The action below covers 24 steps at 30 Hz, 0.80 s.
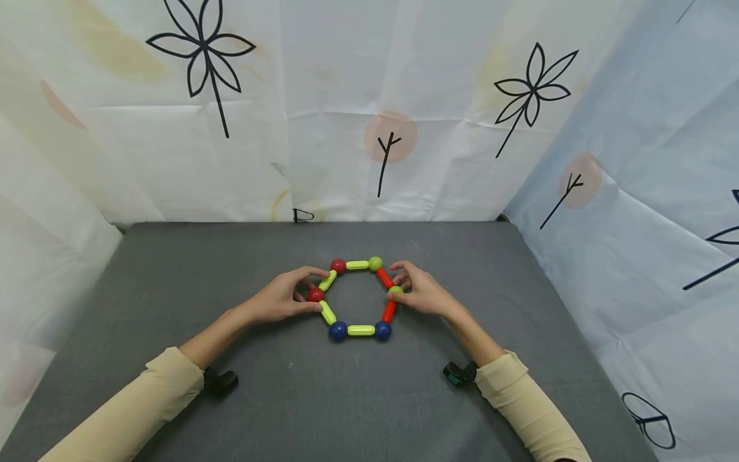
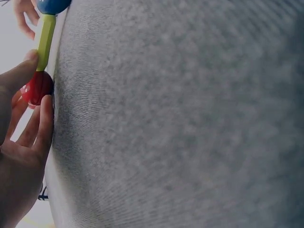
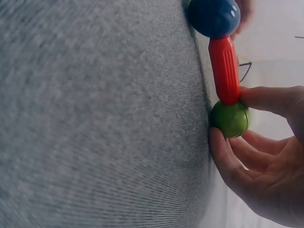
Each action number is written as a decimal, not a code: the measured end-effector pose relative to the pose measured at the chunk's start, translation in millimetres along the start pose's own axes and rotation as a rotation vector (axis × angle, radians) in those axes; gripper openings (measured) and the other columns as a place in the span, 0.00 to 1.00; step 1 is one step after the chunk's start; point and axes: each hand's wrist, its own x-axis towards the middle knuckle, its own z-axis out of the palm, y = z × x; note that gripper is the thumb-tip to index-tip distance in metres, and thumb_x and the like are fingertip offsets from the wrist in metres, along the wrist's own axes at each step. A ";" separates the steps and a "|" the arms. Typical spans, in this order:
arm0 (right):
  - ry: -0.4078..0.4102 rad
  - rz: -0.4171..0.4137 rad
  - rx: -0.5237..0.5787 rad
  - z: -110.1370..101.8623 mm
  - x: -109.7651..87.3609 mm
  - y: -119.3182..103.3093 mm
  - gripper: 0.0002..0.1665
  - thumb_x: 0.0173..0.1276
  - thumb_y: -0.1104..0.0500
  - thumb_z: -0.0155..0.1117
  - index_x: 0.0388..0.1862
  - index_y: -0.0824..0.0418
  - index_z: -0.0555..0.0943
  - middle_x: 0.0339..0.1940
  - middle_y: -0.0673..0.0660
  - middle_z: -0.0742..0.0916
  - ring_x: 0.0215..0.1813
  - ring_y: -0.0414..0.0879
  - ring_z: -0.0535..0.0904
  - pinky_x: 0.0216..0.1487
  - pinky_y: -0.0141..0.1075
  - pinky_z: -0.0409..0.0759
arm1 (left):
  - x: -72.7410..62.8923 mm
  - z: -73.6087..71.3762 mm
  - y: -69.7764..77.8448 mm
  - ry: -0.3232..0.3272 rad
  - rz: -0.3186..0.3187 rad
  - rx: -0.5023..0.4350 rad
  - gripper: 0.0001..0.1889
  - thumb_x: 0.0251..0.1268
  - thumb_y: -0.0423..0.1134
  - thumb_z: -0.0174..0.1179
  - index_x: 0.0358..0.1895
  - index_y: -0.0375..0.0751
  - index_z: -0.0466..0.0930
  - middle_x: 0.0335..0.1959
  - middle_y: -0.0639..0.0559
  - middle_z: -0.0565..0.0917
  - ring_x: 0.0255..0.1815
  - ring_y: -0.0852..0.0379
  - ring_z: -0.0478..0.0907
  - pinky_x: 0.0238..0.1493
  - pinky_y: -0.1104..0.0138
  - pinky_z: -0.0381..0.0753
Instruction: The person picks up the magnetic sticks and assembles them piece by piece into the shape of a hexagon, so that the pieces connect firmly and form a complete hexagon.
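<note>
A closed ring of coloured balls and rods lies flat on the grey table, like a magnetic building toy. Its left corner is a red ball [image 1: 315,294], which my left hand [image 1: 284,296] grips, thumb against the lower-left yellow-green rod [image 2: 45,42] and fingers about the ball. Opposite, my right hand [image 1: 426,292] holds the green ball [image 3: 231,118] at the right corner, its thumb by the lower red rod [image 3: 224,70]. Another red ball [image 1: 338,265] and a green ball [image 1: 376,264] form the far side; two blue balls [image 1: 337,330] form the near side.
The grey cloth-covered table [image 1: 323,404] extends around the ring on all sides. Behind it hangs a white curtain [image 1: 329,128] with leaf drawings, and another curtain [image 1: 646,212] hangs at the right. A dark wrist camera [image 1: 220,382] sits below each forearm.
</note>
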 end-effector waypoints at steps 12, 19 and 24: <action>-0.014 0.037 0.015 -0.2 3.3 -1.2 0.40 0.75 0.53 0.74 0.79 0.64 0.69 0.61 0.67 0.87 0.61 0.61 0.86 0.62 0.55 0.85 | 27.8 0.3 9.9 0.018 -0.060 0.038 0.31 0.76 0.41 0.70 0.77 0.40 0.71 0.70 0.38 0.82 0.64 0.43 0.85 0.55 0.55 0.89; -0.027 -0.006 0.019 1.5 6.8 -1.3 0.40 0.75 0.54 0.74 0.79 0.65 0.69 0.60 0.67 0.87 0.58 0.60 0.87 0.58 0.52 0.86 | 50.6 7.0 11.9 0.039 -0.051 0.081 0.27 0.79 0.34 0.64 0.77 0.35 0.71 0.70 0.36 0.82 0.68 0.38 0.83 0.65 0.42 0.83; -0.022 0.000 0.022 0.5 5.6 -0.5 0.38 0.75 0.55 0.74 0.78 0.64 0.70 0.59 0.66 0.87 0.58 0.59 0.87 0.58 0.52 0.85 | 53.0 9.4 11.9 0.054 -0.054 0.086 0.26 0.78 0.31 0.65 0.75 0.35 0.72 0.71 0.35 0.82 0.68 0.37 0.83 0.67 0.41 0.81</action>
